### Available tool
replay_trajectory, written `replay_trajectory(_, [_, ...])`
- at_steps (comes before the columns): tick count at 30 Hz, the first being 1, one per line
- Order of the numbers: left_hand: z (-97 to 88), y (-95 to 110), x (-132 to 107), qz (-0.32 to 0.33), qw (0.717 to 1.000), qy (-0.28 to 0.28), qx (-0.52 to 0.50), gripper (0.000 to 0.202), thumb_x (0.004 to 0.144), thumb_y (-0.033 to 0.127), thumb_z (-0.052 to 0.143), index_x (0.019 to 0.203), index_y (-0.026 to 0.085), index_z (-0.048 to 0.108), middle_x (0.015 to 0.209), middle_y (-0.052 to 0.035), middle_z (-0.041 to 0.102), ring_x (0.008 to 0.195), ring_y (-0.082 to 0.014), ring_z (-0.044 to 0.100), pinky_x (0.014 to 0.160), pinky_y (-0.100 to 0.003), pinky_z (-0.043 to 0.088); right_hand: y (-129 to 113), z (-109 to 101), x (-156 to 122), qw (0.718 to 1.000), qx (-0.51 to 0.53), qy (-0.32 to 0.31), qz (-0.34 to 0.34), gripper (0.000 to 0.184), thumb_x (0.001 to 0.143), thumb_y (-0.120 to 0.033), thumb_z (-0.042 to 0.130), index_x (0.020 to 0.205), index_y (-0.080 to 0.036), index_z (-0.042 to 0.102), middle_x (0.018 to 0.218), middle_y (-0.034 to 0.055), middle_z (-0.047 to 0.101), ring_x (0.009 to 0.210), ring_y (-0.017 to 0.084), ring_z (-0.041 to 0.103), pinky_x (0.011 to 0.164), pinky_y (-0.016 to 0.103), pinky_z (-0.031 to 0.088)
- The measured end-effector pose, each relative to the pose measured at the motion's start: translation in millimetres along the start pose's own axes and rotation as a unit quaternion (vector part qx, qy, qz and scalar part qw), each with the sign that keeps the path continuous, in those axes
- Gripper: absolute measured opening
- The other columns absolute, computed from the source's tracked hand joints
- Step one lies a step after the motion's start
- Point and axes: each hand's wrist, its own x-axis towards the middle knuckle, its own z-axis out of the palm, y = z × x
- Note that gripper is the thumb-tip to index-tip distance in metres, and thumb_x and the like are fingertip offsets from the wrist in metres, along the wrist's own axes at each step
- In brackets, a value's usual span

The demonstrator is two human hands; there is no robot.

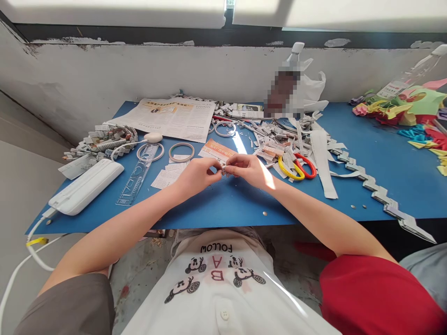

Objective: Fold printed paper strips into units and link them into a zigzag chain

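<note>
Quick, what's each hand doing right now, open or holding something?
Left hand: closed, thumb and finger pinching a small paper piece.
Right hand: closed, pinching the same piece.

We count two hands (246, 168) over the worktop (209, 209). Near its left edge we have one ruler (132, 182) and one white oblong device (87, 188). Toward the far edge we see one large newspaper sheet (174, 118) and two bottles (284, 88). We find at least three rings (171, 152), one pair of scissors (301, 169), and, crossing the near edge at right, one zigzag chain (387, 201). Heaped paper strips (275, 144) defeat our count.
</note>
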Motion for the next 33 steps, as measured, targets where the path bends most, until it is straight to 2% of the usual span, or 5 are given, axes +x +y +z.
replay_trajectory(6, [-1.3, 0.5, 0.2, -0.024, 0.999, -0.024, -0.034, 0.012, 0.079, 0.027, 0.059, 0.080, 0.018, 0.066, 0.063, 0.0017, 0.068, 0.052, -0.0126, 0.062, 0.054, -0.023, 0.048, 1.1, -0.9, 1.7, 1.000, 0.015, -0.009, 0.005, 0.020, 0.075, -0.036, 0.070, 0.074, -0.017, 0.063, 0.072, 0.0009, 0.066, 0.064, 0.013, 0.058, 0.061, 0.027, 0.045])
replay_trajectory(12, [1.6, -1.7, 0.3, 0.006, 1.000, 0.004, 0.002, 0.014, 0.081, 0.028, 0.059, 0.083, 0.018, 0.069, 0.075, -0.0012, 0.071, 0.060, -0.0134, 0.064, 0.058, -0.023, 0.050, 3.7, 1.4, 0.7, 1.000, -0.010, -0.017, -0.012, 0.017, 0.079, -0.034, 0.064, 0.079, -0.017, 0.061, 0.072, 0.0006, 0.065, 0.063, 0.012, 0.055, 0.060, 0.027, 0.045])
replay_trajectory(17, [4.4, -4.7, 0.9, 0.008, 0.999, 0.026, 0.018, 0.013, 0.083, 0.025, 0.059, 0.084, 0.017, 0.069, 0.078, -0.0018, 0.072, 0.064, -0.0141, 0.066, 0.061, -0.023, 0.052, 2.3, 4.9, -3.0, 0.995, -0.102, 0.013, -0.018, 0.018, 0.075, -0.032, 0.066, 0.084, -0.017, 0.060, 0.073, 0.0004, 0.064, 0.062, 0.012, 0.054, 0.059, 0.027, 0.044])
replay_trajectory(26, [6.1, -1.1, -2.5, 0.054, 0.998, 0.012, 0.020, 0.020, 0.085, 0.017, 0.054, 0.093, 0.018, 0.071, 0.082, -0.0019, 0.074, 0.067, -0.0144, 0.068, 0.067, -0.024, 0.053, -0.2, 7.2, -4.2, 0.981, -0.181, 0.071, -0.027, 0.006, 0.068, -0.020, 0.059, 0.072, -0.018, 0.055, 0.059, -0.0044, 0.056, 0.056, 0.011, 0.049, 0.053, 0.023, 0.038])
replay_trajectory(33, [5.1, -1.9, -1.2, 0.061, 0.997, 0.015, 0.034, 0.019, 0.082, 0.015, 0.056, 0.091, 0.018, 0.073, 0.082, -0.0022, 0.075, 0.071, -0.0152, 0.069, 0.068, -0.023, 0.052, 7.0, 5.9, -2.9, 0.989, -0.141, 0.053, -0.011, 0.007, 0.070, -0.022, 0.059, 0.075, -0.017, 0.059, 0.062, -0.0029, 0.059, 0.056, 0.011, 0.051, 0.053, 0.024, 0.039])
